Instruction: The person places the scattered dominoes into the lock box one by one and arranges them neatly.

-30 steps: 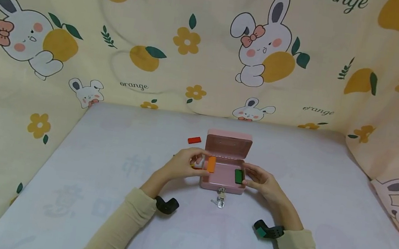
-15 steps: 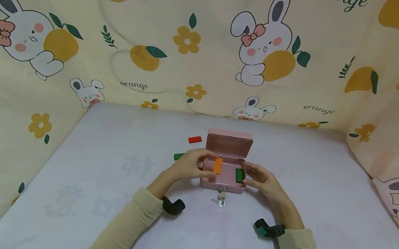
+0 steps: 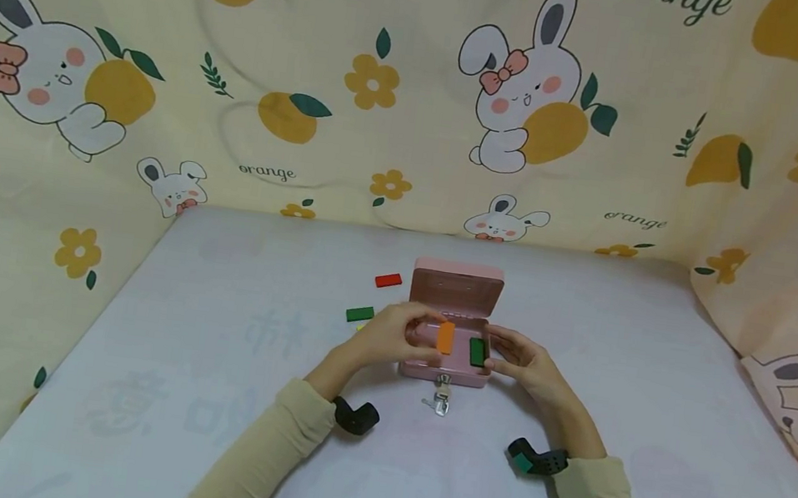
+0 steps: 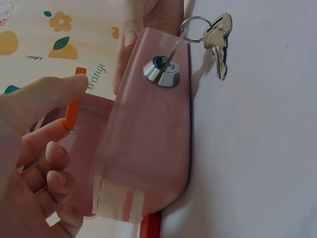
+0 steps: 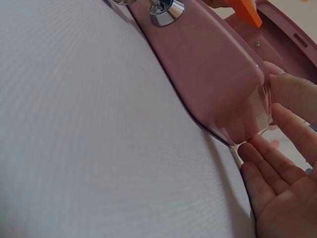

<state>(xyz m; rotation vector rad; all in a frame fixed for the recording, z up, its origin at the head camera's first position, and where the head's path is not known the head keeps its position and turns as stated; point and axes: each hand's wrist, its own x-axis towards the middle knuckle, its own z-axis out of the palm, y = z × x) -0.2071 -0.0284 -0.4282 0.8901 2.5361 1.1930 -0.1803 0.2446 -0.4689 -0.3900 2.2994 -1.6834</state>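
Observation:
A pink metal cash box (image 3: 420,372) stands on the table with its lid (image 3: 458,289) raised. My left hand (image 3: 395,333) pinches an orange block (image 3: 445,338) upright between thumb and fingers, over the box's interior; its other fingers are curled loosely in the left wrist view. A green block (image 3: 478,352) is inside the box by the right wall. My right hand (image 3: 530,371) holds the box's right end, thumb at the rim and other fingers against the outside in the right wrist view. A key (image 4: 217,39) on a ring hangs from the front lock (image 4: 162,72).
Left of the box lie a red block (image 3: 388,280) and another green block (image 3: 360,314). A bit of yellow (image 3: 360,328) shows beside my left hand, mostly covered. Another red block (image 4: 150,226) sits at the box's left end. A printed curtain (image 3: 352,142) stands behind the table.
My left hand has carried the orange block rightward from the box's left wall to over its middle, uncovering the green block on the table. My right hand has stayed at the box's right side.

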